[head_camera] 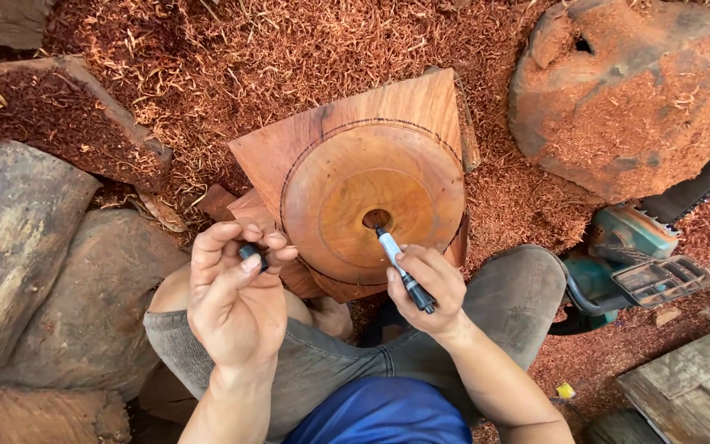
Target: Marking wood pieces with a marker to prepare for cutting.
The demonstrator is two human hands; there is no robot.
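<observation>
Here, a seated person is marking a square slab of reddish wood (421, 107) at the centre of the frame.

The right hand (425, 288) is gripping a marker (403, 269), its tip touching the rim of the hole in the round wooden disc (371, 197) lying on the slab. The left hand (236, 292), lower left, is pinching the marker cap (252, 253) between closed fingers. A teal chainsaw (630, 259) is lying at right amid red sawdust (248, 57).

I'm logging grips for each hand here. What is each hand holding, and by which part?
The right hand holds a marker by its dark rear barrel, tip at the wooden disc's centre hole. The left hand pinches the small dark cap in its fingertips.
</observation>
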